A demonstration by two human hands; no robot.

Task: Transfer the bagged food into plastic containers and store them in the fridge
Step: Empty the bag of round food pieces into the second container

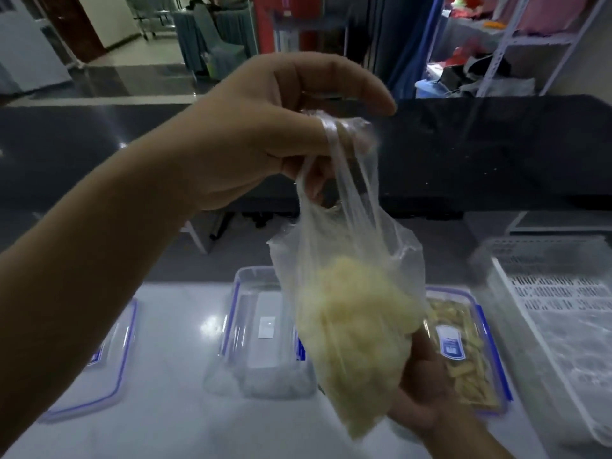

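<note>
Hanging above the open container, the bag sits in both grips (left hand pinching, right hand cupping).

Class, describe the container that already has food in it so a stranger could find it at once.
Start at the white table with its clear boxes. Past the hanging bag, on the right, lies a lidded container with blue clips. Unlike the empty container beside it, it holds tan food.

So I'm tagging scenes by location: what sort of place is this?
Probably a shop or canteen service counter, not a home kitchen: a long dark counter, metal storage shelving behind it, and draped chairs in a tiled hall.
</note>
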